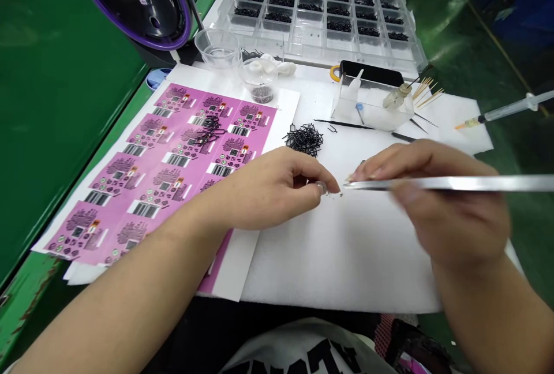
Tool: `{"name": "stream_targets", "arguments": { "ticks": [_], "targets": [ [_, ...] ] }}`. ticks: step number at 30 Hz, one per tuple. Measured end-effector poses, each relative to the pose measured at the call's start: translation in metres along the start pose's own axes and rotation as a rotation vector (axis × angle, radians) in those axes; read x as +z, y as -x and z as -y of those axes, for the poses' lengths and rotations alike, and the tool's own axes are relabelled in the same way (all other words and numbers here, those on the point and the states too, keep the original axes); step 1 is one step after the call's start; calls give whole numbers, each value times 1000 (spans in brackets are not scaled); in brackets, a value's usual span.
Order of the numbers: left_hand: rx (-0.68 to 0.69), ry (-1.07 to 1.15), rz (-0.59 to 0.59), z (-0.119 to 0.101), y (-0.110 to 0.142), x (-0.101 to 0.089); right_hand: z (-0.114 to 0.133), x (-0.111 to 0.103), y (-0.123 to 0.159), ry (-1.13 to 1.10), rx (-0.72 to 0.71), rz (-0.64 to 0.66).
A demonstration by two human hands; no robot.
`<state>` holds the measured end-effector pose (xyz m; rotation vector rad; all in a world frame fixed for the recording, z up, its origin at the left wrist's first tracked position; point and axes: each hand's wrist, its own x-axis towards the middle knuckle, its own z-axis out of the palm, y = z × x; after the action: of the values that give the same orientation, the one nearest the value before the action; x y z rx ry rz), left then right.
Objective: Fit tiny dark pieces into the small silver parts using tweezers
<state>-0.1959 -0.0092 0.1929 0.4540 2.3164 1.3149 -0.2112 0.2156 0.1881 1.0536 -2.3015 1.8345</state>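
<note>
In the head view, my right hand (454,206) is closed around a pair of silver tweezers (437,183), slightly blurred. The tips point left, close to the index finger of my left hand. My left hand (277,189) rests low over the white sheet, index finger reaching down and thumb a little apart from it. Nothing shows held in it, though its other fingers are mostly hidden. Tiny bits (333,194) lie between the left fingertips and the tweezers. Just beyond is a pile of small black bent pieces (304,139).
Pink printed label sheets (151,169) lie at left, bearing another cluster of black pieces (210,130). Clear cups (217,51) stand behind. A compartment tray (303,33) spans the back. To the right are a phone (371,73), toothpicks (426,91) and a syringe (511,109).
</note>
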Motion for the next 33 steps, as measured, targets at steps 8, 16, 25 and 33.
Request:
{"name": "stream_targets", "arguments": {
  "ticks": [8,16,25,33],
  "targets": [
    [-41,-40,8,-3,2,-2,-16,-23,-5,655,257,-153],
    [-14,-96,-38,-1,1,0,-31,-15,-8,1059,278,184],
    [11,-82,-93,0,-1,3,-1,21,4,439,-12,-171],
    [83,-96,-110,-3,-2,7,-2,25,2,447,-79,-61]
  ]
}}
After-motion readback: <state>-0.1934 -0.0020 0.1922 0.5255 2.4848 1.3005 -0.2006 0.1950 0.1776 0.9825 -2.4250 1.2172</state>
